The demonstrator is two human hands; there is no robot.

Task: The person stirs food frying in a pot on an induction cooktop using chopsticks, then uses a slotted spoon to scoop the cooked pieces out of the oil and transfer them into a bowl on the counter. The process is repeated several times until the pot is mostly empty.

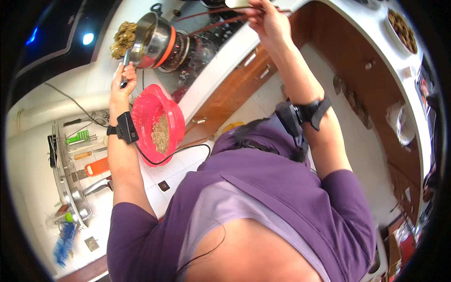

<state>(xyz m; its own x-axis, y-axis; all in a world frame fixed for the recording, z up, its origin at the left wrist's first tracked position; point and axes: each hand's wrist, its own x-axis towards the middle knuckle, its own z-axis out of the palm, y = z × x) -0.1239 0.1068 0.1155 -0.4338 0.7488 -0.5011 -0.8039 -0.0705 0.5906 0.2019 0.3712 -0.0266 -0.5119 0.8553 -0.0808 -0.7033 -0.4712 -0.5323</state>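
My left hand (124,79) is closed around the dark handle of a utensil (126,60) heaped with golden-brown fried food (123,38). The utensil's head is hidden under the food, beside the rim of a stainless steel pot (142,46). That pot stands over a gas burner (179,49), with an orange band around its lower side. At the top edge, my right hand (271,24) grips long reddish-brown chopsticks (220,24), which point toward the pot. A pale object (238,3) shows by these fingers, cut off by the frame, and I cannot tell whether it is held.
A pink plastic basin (178,121) with a crumbly pale mixture (160,135) is near my left forearm. Utensils, including an orange grater (97,166), hang from a wall rack (65,176). A cable (176,152) runs from my left wrist device. Browned food fills a white bowl (396,38) on the right counter.
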